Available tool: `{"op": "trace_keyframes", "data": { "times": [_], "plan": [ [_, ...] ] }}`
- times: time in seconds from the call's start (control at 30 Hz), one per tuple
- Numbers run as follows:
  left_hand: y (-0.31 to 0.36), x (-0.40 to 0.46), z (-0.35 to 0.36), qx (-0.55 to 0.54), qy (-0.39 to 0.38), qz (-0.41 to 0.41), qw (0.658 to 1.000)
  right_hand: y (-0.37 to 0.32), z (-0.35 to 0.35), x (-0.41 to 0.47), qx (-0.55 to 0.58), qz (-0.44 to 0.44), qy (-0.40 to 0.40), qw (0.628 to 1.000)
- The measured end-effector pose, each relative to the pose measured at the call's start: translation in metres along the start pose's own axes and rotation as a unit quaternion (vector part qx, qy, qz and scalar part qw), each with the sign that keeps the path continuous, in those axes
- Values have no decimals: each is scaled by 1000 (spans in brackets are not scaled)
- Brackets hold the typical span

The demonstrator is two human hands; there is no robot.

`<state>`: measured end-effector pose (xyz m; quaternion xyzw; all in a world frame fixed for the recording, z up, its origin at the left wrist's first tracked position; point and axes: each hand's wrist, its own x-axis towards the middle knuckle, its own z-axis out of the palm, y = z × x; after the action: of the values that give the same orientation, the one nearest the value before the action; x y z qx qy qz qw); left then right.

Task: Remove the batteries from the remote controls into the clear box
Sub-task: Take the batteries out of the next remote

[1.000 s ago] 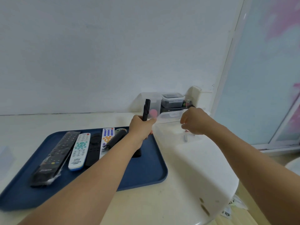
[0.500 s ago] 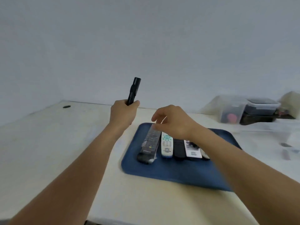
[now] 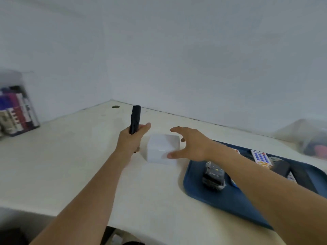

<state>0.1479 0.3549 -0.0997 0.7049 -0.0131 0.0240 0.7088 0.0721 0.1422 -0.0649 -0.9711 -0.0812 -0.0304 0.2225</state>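
The left hand [image 3: 131, 141] grips a black remote [image 3: 135, 119] upright, keeping it clear, while the right hand [image 3: 190, 145] spreads wide over the white box [image 3: 161, 147] mid-bench [image 3: 70, 165], likely to grasp it.

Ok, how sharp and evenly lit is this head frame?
Head view: soft, flat light, no glare; motion blur smears the clear container of markers at far left and the white box; the slim black remote in the left hand stays fairly crisp; wide-angle bending at edges.
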Motion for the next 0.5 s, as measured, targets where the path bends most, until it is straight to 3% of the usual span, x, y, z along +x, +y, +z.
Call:
{"op": "trace_keyframes", "data": {
  "times": [0.1, 0.2, 0.37, 0.5],
  "plan": [
    [-11, -3, 0, -70, -114, -35, 990, 4, 5, 9, -16, -5, 27, 999],
    [-15, -7, 0, -50, -204, -32, 977, 10, 3, 10, 10, -13, 35, 999],
    [-22, -3, -1, 34, -235, -12, 971, 18, -1, 5, 42, -17, 24, 999],
    [-26, -5, 4, 34, -224, 3, 974, 9, 8, 1, -122, -89, 29, 988]
  ]
}}
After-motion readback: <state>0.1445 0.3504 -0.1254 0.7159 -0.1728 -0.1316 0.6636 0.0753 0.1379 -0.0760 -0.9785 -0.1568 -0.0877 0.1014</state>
